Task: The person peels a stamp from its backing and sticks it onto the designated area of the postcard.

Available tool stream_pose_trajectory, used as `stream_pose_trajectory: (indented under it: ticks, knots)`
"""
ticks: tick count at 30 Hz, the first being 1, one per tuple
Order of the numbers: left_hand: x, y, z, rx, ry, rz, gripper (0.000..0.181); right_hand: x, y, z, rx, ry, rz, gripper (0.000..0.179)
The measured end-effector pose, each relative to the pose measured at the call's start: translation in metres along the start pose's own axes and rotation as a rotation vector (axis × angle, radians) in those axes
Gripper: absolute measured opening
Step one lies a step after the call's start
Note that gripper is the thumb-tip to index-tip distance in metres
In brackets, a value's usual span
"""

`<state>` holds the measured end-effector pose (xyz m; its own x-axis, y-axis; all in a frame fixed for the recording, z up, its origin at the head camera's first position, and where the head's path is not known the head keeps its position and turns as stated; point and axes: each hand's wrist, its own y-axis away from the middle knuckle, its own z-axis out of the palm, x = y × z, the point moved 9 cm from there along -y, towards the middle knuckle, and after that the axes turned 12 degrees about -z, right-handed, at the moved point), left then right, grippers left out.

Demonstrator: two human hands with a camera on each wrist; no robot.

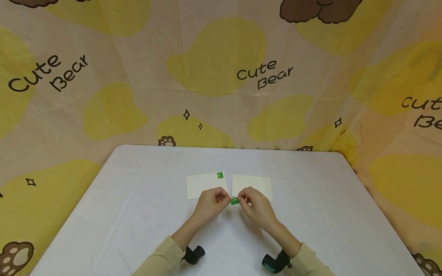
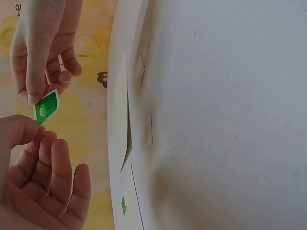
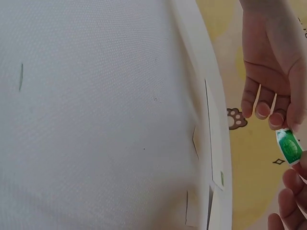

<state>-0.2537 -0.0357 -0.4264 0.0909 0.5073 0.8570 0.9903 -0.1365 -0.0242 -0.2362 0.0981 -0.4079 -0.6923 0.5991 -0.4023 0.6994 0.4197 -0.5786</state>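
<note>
A small green stamp (image 1: 234, 201) with a white edge is stretched between the two hands, above the table. My left hand (image 1: 212, 203) pinches one end of it between thumb and forefinger. At the opposite end, the right hand (image 1: 259, 209) pinches it the same way. The globe-like print on the stamp (image 2: 46, 108) shows in the left wrist view. Behind the left hand lies a white envelope-like rectangle (image 1: 203, 184) with another green stamp (image 1: 220, 175) at its upper right corner. A second white rectangle (image 1: 253, 184), with no stamp visible, lies partly behind the right hand.
Both wrist views show small pale paper pieces (image 2: 148, 132) on the white table (image 1: 138, 214). A thin green sliver (image 3: 21, 76) lies on the cloth in the right wrist view. A printed curtain (image 1: 214, 57) hangs behind the table's far edge.
</note>
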Motion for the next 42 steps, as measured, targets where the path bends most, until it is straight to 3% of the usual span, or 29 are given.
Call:
stream_pose_trajectory:
  ticks: [9, 13, 28, 33, 42]
  knots:
    - [0.001, 0.004, 0.017, -0.139, -0.019, 0.023, 0.007, 0.001, -0.001, 0.0, -0.008, -0.009, 0.015, 0.01]
    - [0.002, 0.005, 0.021, -0.166, -0.018, 0.026, 0.008, 0.002, -0.001, 0.0, -0.002, -0.01, 0.028, 0.014]
    - [-0.003, 0.003, 0.016, -0.106, 0.04, 0.026, 0.008, 0.011, 0.003, -0.005, 0.038, -0.053, 0.07, 0.013]
    - [-0.004, 0.001, 0.017, -0.112, 0.072, 0.011, 0.008, 0.013, 0.005, -0.004, 0.026, -0.061, 0.079, 0.006]
    - [-0.005, 0.001, 0.023, -0.133, 0.044, -0.005, 0.006, 0.013, 0.003, -0.004, 0.026, -0.094, 0.081, 0.006]
